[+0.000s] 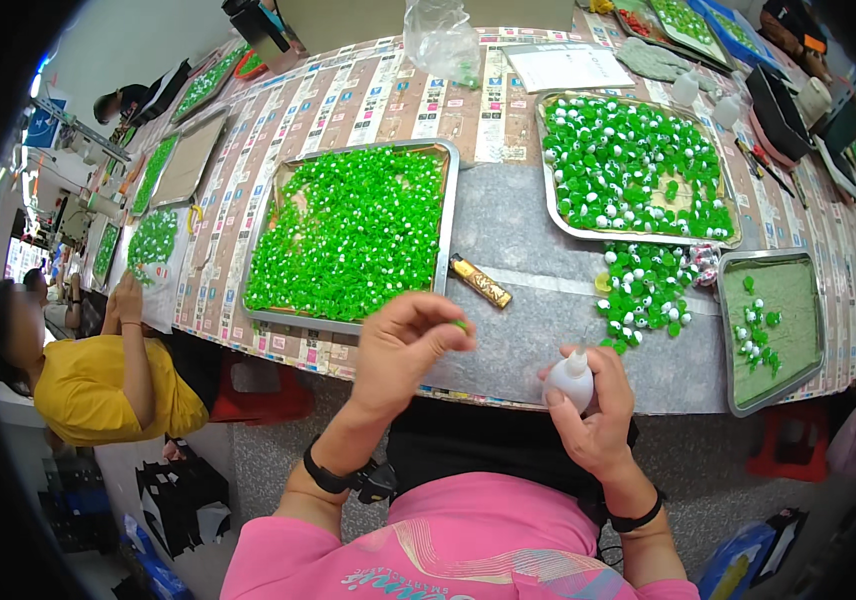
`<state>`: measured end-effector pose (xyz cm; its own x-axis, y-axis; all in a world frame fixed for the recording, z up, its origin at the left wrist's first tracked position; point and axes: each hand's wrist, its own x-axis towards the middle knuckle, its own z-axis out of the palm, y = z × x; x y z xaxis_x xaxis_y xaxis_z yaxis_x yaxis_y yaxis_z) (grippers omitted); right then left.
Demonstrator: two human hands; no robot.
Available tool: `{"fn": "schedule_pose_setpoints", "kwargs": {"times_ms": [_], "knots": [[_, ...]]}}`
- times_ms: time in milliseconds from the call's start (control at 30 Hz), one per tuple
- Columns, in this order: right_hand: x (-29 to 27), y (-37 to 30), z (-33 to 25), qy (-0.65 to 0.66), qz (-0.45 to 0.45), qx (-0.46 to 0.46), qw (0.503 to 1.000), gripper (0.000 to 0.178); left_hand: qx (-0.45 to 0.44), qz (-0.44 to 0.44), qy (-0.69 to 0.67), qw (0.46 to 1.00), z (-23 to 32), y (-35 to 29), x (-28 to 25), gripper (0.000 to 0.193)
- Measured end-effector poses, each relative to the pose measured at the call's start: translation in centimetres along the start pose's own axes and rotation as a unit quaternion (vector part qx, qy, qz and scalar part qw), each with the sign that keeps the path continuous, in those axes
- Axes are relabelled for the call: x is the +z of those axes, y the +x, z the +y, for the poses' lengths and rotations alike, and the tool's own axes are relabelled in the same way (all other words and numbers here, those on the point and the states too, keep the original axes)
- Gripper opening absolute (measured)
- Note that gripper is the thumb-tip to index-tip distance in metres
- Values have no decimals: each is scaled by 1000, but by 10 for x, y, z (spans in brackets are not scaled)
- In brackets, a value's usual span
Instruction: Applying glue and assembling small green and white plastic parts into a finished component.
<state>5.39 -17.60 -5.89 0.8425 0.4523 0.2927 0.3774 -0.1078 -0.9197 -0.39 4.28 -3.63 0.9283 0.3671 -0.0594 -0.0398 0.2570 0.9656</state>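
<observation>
My left hand (403,350) is closed in a pinch on a small green piece (461,325), mostly covered by the fingers, near the table's front edge. To its right, my right hand (598,410) wraps round a white squeeze bottle (569,381) with its nozzle pointing up. Beyond my left hand lies a metal tray (451,200) full of small green pieces with white spots. A pile of green pieces with white balls (638,295) rests on the grey sheet (508,215) beyond my right hand. Between the hands and the trays is a gold-and-black lighter (481,281).
A second metal tray (638,238) holds green pieces with white balls. At the right, a smaller tray (733,350) contains several more. A clear plastic bag (443,45) and papers (568,68) lie at the back. On the left sits a person in a yellow shirt (108,390).
</observation>
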Motion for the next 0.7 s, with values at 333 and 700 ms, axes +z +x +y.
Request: {"fn": "schedule_pose_setpoints", "kwargs": {"times_ms": [333,700], "knots": [[-3,-3,-12,199,-22,184,962,31,-229,-132,-145,954,-36,-18,36,19],[-7,-3,-10,179,5,190,965,26,-174,-148,-104,968,-31,-20,49,15]]}}
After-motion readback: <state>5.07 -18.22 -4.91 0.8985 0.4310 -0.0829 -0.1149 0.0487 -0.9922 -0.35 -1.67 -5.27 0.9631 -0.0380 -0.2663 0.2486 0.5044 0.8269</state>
